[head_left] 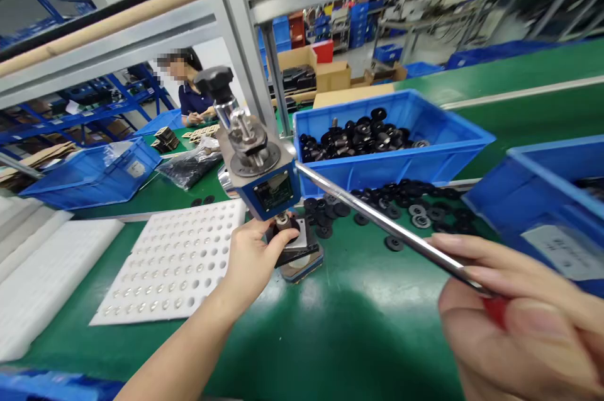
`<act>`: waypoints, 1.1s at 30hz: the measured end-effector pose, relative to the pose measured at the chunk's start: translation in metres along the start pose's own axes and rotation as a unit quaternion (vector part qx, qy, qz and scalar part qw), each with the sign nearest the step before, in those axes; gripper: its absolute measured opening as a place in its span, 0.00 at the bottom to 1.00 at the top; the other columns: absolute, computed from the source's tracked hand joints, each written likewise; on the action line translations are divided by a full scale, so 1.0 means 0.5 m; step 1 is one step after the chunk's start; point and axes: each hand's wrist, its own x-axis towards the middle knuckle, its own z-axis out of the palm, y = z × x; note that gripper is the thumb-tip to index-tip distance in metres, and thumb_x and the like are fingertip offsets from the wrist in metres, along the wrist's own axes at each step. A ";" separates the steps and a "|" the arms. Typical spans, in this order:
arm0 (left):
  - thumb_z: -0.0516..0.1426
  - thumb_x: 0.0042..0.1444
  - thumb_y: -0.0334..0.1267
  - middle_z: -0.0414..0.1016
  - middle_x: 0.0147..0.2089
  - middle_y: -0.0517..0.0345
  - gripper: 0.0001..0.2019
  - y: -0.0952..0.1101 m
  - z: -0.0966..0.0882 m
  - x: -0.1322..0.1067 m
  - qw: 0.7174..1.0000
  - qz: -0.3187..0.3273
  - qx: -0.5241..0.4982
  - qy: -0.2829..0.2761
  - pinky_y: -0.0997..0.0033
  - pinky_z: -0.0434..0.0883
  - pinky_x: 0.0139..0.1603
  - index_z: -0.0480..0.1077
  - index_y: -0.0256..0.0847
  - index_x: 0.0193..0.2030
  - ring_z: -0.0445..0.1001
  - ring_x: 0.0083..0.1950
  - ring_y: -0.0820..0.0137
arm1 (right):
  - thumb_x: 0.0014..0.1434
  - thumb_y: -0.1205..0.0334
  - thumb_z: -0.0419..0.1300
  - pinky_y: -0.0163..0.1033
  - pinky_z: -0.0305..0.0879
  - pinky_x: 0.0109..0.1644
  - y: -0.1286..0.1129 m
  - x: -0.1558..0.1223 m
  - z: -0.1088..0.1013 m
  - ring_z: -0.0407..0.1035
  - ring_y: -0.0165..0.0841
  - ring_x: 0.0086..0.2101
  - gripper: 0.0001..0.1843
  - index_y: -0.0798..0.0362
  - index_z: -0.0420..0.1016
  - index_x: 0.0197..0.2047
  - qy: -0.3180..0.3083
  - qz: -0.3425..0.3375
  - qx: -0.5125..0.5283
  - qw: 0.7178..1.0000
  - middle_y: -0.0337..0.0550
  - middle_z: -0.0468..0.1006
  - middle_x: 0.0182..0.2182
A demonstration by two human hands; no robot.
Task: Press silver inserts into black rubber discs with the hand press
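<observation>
A small arbor press [272,192] stands on the green bench, its black-knobbed top tilted left in the view. My left hand [248,259] has its thumb and fingers closed around a black round part with a metal hub [283,222] on the press's base plate, right under the ram. The fingers partly cover this part. On the right, my right hand [523,316] is wrapped around the end of the long metal press lever [372,213], which slopes up to the press head. A bit of red shows at the lever's grip.
A white foam tray [189,278] with rows of small pieces lies left of the press. Loose black discs [394,243] lie before a blue bin [358,173] of black parts. Another blue bin [523,199] stands right. A co-worker [193,96] sits beyond the frame.
</observation>
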 end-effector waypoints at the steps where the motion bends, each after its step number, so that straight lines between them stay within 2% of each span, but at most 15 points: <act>1: 0.65 0.52 0.42 0.84 0.41 0.56 0.09 -0.001 0.000 0.000 1.000 -0.003 -0.005 0.000 0.65 0.74 0.46 0.82 0.43 0.38 0.80 0.42 0.60 | 0.56 0.68 0.57 0.52 0.75 0.30 -0.005 0.001 0.013 0.78 0.46 0.37 0.15 0.43 0.83 0.40 0.020 -0.037 0.005 0.999 0.39 0.80 0.33; 3: 0.65 0.51 0.43 0.84 0.41 0.56 0.09 -0.003 0.002 0.001 1.000 0.000 -0.012 0.001 0.65 0.74 0.46 0.82 0.44 0.38 0.80 0.43 0.59 | 0.55 0.73 0.56 0.51 0.75 0.30 -0.012 0.009 0.029 0.78 0.45 0.35 0.18 0.48 0.83 0.41 0.037 -0.083 0.016 0.996 0.40 0.81 0.34; 6: 0.64 0.51 0.44 0.84 0.40 0.57 0.09 -0.007 0.007 0.001 1.000 0.011 -0.010 0.009 0.65 0.73 0.44 0.82 0.45 0.37 0.80 0.42 0.59 | 0.55 0.75 0.56 0.50 0.76 0.32 -0.028 0.029 0.032 0.78 0.43 0.34 0.17 0.51 0.83 0.41 0.028 -0.087 0.020 0.996 0.42 0.81 0.35; 8: 0.64 0.51 0.45 0.84 0.38 0.57 0.09 -0.008 0.011 -0.001 0.999 0.016 0.000 0.031 0.66 0.73 0.40 0.81 0.45 0.35 0.79 0.40 0.60 | 0.56 0.73 0.57 0.50 0.77 0.33 -0.042 0.038 0.027 0.77 0.41 0.33 0.16 0.52 0.82 0.42 0.018 -0.057 0.019 0.998 0.44 0.82 0.36; 10: 0.64 0.50 0.46 0.84 0.36 0.57 0.09 -0.010 0.013 -0.005 0.998 0.024 0.018 0.056 0.67 0.72 0.37 0.81 0.44 0.33 0.79 0.37 0.61 | 0.57 0.72 0.57 0.48 0.77 0.30 -0.051 0.040 0.023 0.77 0.41 0.32 0.16 0.53 0.82 0.45 0.004 -0.009 0.031 0.999 0.45 0.81 0.36; 12: 0.64 0.51 0.46 0.83 0.35 0.57 0.09 -0.013 0.016 -0.008 0.996 0.035 0.035 0.073 0.68 0.72 0.37 0.80 0.44 0.33 0.78 0.35 0.62 | 0.58 0.72 0.56 0.45 0.75 0.25 -0.051 0.034 0.019 0.77 0.40 0.32 0.17 0.53 0.81 0.46 -0.009 0.004 0.038 0.999 0.45 0.81 0.37; 14: 0.64 0.52 0.45 0.83 0.36 0.58 0.08 -0.016 0.019 -0.011 0.995 0.043 0.043 0.076 0.68 0.73 0.39 0.80 0.45 0.33 0.78 0.36 0.63 | 0.58 0.73 0.55 0.44 0.75 0.23 -0.044 0.023 0.016 0.77 0.42 0.35 0.18 0.53 0.81 0.47 -0.021 -0.018 0.035 0.999 0.46 0.81 0.39; 17: 0.64 0.52 0.45 0.83 0.37 0.59 0.08 -0.022 0.022 -0.013 0.995 0.041 0.042 0.077 0.70 0.73 0.39 0.80 0.45 0.35 0.79 0.38 0.63 | 0.59 0.74 0.53 0.48 0.78 0.26 -0.025 0.003 0.012 0.77 0.45 0.39 0.19 0.53 0.82 0.46 -0.017 -0.057 0.029 0.998 0.45 0.81 0.40; 21: 0.64 0.52 0.46 0.83 0.37 0.58 0.09 -0.026 0.025 -0.012 0.996 0.029 0.038 0.078 0.70 0.73 0.38 0.80 0.45 0.36 0.78 0.38 0.63 | 0.59 0.73 0.51 0.54 0.80 0.31 0.002 -0.021 0.015 0.77 0.45 0.39 0.20 0.54 0.81 0.46 0.000 -0.071 0.028 0.997 0.45 0.81 0.38; 26: 0.63 0.53 0.43 0.82 0.35 0.57 0.08 -0.015 0.029 -0.009 0.997 0.016 0.025 0.067 0.69 0.71 0.38 0.78 0.41 0.34 0.77 0.36 0.64 | 0.59 0.73 0.52 0.53 0.79 0.29 0.035 -0.039 0.020 0.78 0.46 0.37 0.18 0.57 0.81 0.46 0.019 -0.110 0.014 0.994 0.47 0.81 0.37; 30: 0.64 0.52 0.39 0.82 0.35 0.55 0.06 -0.003 0.028 -0.006 0.997 0.003 0.031 0.064 0.69 0.69 0.37 0.77 0.39 0.33 0.76 0.36 0.65 | 0.61 0.72 0.52 0.48 0.77 0.28 0.059 -0.056 0.017 0.78 0.42 0.35 0.18 0.56 0.80 0.48 -0.023 -0.117 0.021 0.993 0.48 0.81 0.40; 33: 0.64 0.53 0.37 0.81 0.35 0.54 0.05 -0.001 0.026 -0.005 0.998 0.013 0.027 0.057 0.69 0.68 0.37 0.77 0.38 0.33 0.76 0.36 0.65 | 0.62 0.73 0.53 0.46 0.77 0.31 0.058 -0.060 0.010 0.77 0.38 0.33 0.18 0.54 0.80 0.48 -0.052 -0.102 0.007 0.993 0.45 0.81 0.39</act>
